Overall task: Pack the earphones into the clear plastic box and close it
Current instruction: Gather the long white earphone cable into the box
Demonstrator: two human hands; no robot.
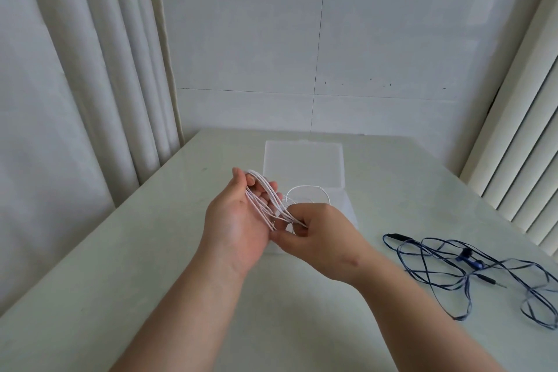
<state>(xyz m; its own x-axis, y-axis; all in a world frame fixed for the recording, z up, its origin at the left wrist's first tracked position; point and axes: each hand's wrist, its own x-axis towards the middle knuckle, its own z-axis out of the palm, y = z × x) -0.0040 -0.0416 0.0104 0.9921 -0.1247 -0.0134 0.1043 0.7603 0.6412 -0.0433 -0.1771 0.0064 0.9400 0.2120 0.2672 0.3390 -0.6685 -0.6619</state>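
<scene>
- So the left hand is sitting palm-up with fingers spread, basically acting as a spool: the white earphones are looping over the fingertips and back down across the palm in several passes. My guess is that's to bundle the cord small enough for the box.
- The right hand is coming in from 3 o'clock, pinching the loose strands at the base of the loops between thumb and fingers. It's closed on the cord, not open.
- The left hand isn't really clamping anything; the fingers are only half-curled, with the coil draped on them.
- One slack loop of white cord is arcing out toward 1 o'clock, over the clear plastic box.
- That box is lying open on the table just behind the hands at 12 o'clock, probably parked there so the coil can drop straight in.
- The blue earphones are sprawling loose at 4 o'clock, well apart, untouched.
</scene>
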